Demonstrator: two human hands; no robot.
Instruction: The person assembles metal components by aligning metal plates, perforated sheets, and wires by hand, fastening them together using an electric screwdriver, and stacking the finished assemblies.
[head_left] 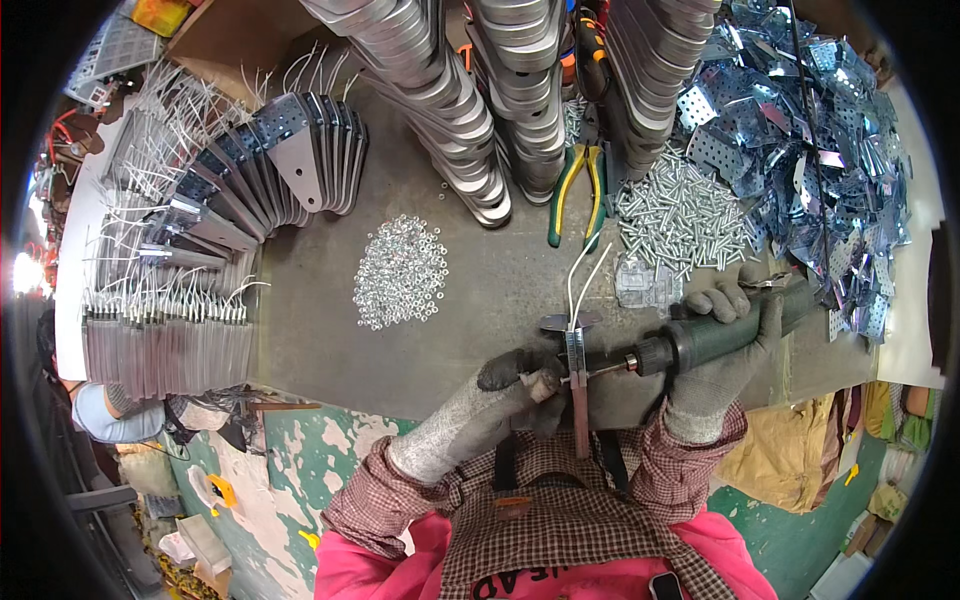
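Note:
My gloved left hand [512, 383] is closed round a flat metal-and-strip assembly [575, 352], held upright over the table's near edge. Two white wires [577, 290] rise from its top. In my gloved right hand [712, 385] lies a black power screwdriver [705, 340], fingers wrapped round its body. Its bit points left and reaches the assembly beside my left fingers; the exact contact point is too small to make out. My left fingertips are partly hidden behind the work.
Hex nuts [400, 275] lie heaped mid-table, screws [685, 215] to the right. Pliers [578, 195] and a clear plastic piece [645, 285] lie near the screws. Stacked metal plates [520, 100] stand behind, perforated brackets [780, 150] pile up far right, and wired assemblies [165, 335] line the left.

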